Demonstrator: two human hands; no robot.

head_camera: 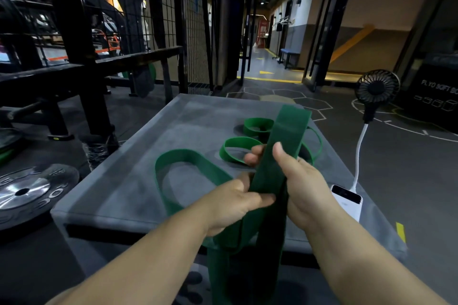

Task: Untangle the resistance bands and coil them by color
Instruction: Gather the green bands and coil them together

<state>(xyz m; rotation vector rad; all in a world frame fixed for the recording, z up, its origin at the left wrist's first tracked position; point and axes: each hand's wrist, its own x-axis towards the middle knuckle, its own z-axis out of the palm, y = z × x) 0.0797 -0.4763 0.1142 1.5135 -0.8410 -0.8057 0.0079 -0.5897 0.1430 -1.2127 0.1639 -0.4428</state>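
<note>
A wide dark green resistance band point(285, 136) stands up from between my hands and hangs down past the near edge of the grey padded box point(128, 181). My left hand point(233, 203) pinches the band low down, thumb pressed across it. My right hand point(297, 178) grips it just above, thumb on the front and fingers curled round the back. A large loop of the same green band point(173, 163) lies on the box to the left. Two narrower green bands lie coiled beyond my hands: one point(238, 148) in the middle, another point(257, 126) further back.
A white power bank point(349, 202) lies at the box's right edge, with a black fan point(376, 89) on a white stalk above it. A weight plate point(27, 190) lies on the floor at left, and a black rack and bench stand behind it.
</note>
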